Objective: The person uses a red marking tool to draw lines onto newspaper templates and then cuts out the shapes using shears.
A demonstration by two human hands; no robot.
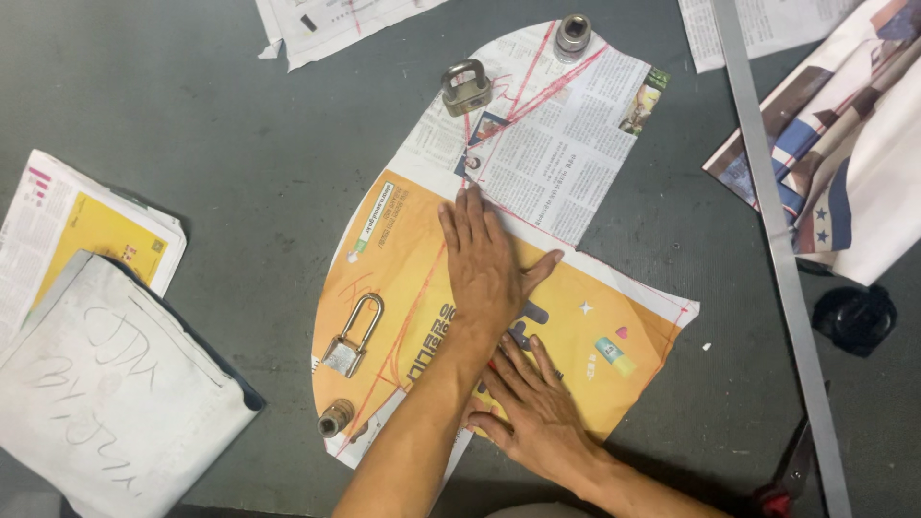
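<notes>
Bench [240, 153] grey | folded papers [96, 364] far left | I see two padlocks [352, 336] and two round weights [336, 418] pinning newspaper pattern [556, 163] | left hand [484, 269] flat on it, fingers spread, holding nothing | right hand [537, 408] flat beside, fingers spread | metal ruler [777, 240] right.
</notes>
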